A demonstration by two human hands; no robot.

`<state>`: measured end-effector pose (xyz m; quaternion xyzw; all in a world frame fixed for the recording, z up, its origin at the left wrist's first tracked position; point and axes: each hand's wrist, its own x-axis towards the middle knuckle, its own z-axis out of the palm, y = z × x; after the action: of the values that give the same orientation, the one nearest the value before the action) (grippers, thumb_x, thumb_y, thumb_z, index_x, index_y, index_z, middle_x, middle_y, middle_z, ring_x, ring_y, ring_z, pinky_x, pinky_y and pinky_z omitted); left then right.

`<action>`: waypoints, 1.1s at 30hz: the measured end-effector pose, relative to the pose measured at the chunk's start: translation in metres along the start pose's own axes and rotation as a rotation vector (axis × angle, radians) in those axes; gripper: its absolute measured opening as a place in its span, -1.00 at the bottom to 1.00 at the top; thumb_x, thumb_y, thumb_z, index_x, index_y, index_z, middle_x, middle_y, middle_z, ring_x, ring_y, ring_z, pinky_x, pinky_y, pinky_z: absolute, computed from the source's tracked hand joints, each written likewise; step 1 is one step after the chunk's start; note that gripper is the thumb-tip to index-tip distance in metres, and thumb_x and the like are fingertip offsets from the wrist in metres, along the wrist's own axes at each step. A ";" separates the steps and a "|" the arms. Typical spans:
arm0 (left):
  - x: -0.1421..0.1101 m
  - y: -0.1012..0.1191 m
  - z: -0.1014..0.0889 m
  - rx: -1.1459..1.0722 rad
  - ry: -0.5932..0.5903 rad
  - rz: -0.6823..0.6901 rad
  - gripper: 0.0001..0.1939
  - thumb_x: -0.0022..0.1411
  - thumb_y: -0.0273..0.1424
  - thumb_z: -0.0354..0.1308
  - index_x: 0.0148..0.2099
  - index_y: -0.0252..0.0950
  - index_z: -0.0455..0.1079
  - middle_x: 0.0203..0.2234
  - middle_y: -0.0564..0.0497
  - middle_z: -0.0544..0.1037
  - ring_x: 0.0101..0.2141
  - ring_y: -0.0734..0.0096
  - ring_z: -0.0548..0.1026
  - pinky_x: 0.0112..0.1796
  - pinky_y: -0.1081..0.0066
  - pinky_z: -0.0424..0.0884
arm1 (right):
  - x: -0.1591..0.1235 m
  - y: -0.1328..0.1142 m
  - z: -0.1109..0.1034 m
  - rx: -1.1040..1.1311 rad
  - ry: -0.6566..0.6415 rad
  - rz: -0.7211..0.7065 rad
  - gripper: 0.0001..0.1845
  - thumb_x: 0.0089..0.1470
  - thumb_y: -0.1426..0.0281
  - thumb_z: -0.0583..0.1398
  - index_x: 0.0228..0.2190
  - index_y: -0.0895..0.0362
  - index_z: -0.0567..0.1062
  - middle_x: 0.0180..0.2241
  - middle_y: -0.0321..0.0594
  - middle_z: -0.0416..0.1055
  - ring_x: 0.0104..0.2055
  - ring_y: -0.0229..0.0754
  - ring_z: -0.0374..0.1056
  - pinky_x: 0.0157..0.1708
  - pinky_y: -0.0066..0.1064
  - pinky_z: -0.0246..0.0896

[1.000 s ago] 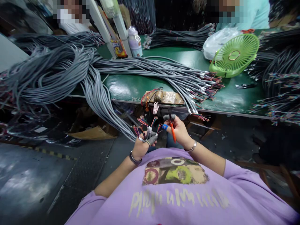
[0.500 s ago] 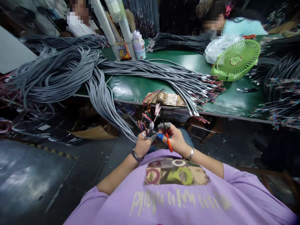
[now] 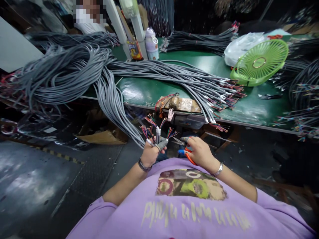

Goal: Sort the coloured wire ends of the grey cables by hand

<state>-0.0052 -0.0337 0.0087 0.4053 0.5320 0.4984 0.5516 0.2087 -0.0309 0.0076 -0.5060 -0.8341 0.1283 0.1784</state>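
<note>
My left hand (image 3: 150, 153) is closed around the ends of several grey cables (image 3: 158, 135). Coloured thin wires (image 3: 151, 120) fan out above its fingers, and one small spread of wires (image 3: 171, 133) points toward the right. In my right hand (image 3: 200, 152) is a pair of scissors with orange handles (image 3: 190, 157); their metal blades (image 3: 178, 141) point left, just beside that spread. Grey finger covers sit on both hands, and a blue one on my right hand. The cables trail from my left hand up to the long grey bundle (image 3: 113, 99).
The green table (image 3: 134, 91) carries fanned-out grey cables (image 3: 174, 74), a green fan (image 3: 260, 63), a plastic bag (image 3: 243, 48), a bottle (image 3: 151, 44) and black-handled pliers (image 3: 270, 96). A wooden block with wires (image 3: 186, 104) lies at the edge. A person (image 3: 87, 20) sits opposite.
My right hand has moved right, away from my left, and the scissors have turned so their blades point left. The wire spread by my left thumb is now exposed.
</note>
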 end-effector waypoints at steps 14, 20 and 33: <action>0.001 -0.006 -0.003 0.027 -0.003 -0.007 -0.78 -0.07 -0.30 0.33 -0.45 -0.34 0.41 -0.69 0.10 0.45 -0.72 0.60 0.33 -0.69 0.57 0.20 | 0.006 -0.005 -0.006 -0.166 -0.076 -0.031 -0.60 0.04 0.26 0.21 -0.08 0.14 0.43 -0.26 -0.08 0.43 -0.23 -0.05 0.28 -0.26 -0.33 0.15; 0.003 -0.008 -0.002 0.032 -0.022 -0.010 -0.78 -0.06 -0.30 0.33 -0.44 -0.34 0.42 -0.68 0.09 0.45 -0.72 0.61 0.32 -0.69 0.57 0.19 | -0.005 0.001 -0.013 -0.166 -0.030 0.007 -0.64 0.03 0.26 0.21 -0.12 0.12 0.45 -0.34 -0.12 0.42 -0.27 -0.08 0.28 -0.31 -0.35 0.12; -0.001 -0.011 -0.006 0.022 -0.047 -0.015 -0.76 -0.05 -0.29 0.33 -0.41 -0.35 0.41 -0.68 0.10 0.45 -0.71 0.60 0.33 -0.68 0.58 0.22 | 0.013 -0.011 -0.013 -0.156 -0.082 -0.007 -0.60 0.06 0.20 0.19 -0.08 0.12 0.42 -0.26 -0.12 0.41 -0.23 -0.09 0.26 -0.27 -0.35 0.10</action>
<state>-0.0098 -0.0373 -0.0021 0.4192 0.5274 0.4785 0.5632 0.2002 -0.0240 0.0259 -0.5097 -0.8499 0.0827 0.1046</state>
